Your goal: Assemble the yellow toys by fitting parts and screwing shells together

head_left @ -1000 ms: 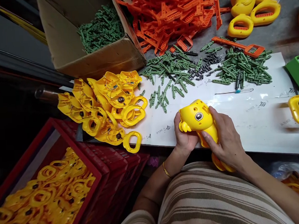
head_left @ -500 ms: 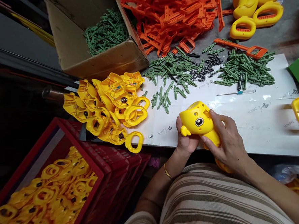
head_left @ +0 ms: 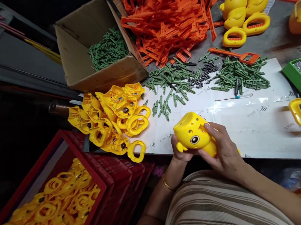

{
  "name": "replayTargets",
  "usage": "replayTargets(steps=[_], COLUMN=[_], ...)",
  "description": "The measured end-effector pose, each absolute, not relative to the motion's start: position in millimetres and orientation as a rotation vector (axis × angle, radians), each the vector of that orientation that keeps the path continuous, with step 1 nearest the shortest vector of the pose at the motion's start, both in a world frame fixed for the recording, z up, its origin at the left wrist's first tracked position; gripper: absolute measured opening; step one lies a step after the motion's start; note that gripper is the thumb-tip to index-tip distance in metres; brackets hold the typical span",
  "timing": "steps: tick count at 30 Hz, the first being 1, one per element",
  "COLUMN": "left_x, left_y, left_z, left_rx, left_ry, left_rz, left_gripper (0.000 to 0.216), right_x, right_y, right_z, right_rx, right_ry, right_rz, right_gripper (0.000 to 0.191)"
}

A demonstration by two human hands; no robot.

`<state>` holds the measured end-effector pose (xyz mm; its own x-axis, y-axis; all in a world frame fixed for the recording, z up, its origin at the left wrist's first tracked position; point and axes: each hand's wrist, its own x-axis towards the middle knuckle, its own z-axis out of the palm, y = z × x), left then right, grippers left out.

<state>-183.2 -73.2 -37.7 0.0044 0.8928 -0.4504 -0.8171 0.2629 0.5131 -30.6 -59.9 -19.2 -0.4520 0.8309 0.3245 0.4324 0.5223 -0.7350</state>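
Observation:
A yellow plastic duck toy with a printed eye lies tilted between my two hands, above the table's front edge. My left hand is closed around its head from below and the left, close to the beak. From the right, my right hand grips the body, with thumb and fingers on either side. Part of the toy is hidden behind the right hand. Beyond it on the white sheet are loose green plastic parts, small black parts and a thin metal rod.
Yellow shell halves with wires are heaped at the left. Behind them stands a cardboard box of green parts, beside piled orange handles. Finished-looking ducks stand at the back right, a green tray at the right. A red crate holds more yellow shells.
The view has shifted, so the table contents sit slightly lower. Both hands still hold the duck toy, which is now a little further left and turned slightly.

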Motion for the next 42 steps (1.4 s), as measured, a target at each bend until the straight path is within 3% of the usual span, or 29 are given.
replayTargets(steps=[10,13,19,36,42], left_x=[-179.4,-179.2,-178.8,-180.0,-181.2], left_y=[-72.3,-72.7,-75.2,-76.9,-73.7], left_z=[-4.6,-5.1,-7.2,-18.1,-13.6], left_rx=[0.323,0.3,0.243,0.223,0.259], left_ry=[0.715,0.703,0.655,0.677,0.691], left_rz=[1.359,1.343,1.35,1.393,1.413], left_gripper=[0.071,0.078,0.091,0.068,0.075], right_x=[-14.4,-13.0,-14.7,-12.1,-12.5], right_y=[-57.7,-58.6,-58.4,-60.4,-57.2], right_z=[-17.6,-15.7,-5.5,3.4,-7.0], right_rx=[-0.826,-0.837,-0.816,-1.007,-1.005], right_ry=[-2.103,-2.131,-2.134,-2.246,-2.253], right_rz=[0.793,0.764,0.783,0.74,0.704], right_gripper=[0.096,0.098,0.093,0.089,0.09])
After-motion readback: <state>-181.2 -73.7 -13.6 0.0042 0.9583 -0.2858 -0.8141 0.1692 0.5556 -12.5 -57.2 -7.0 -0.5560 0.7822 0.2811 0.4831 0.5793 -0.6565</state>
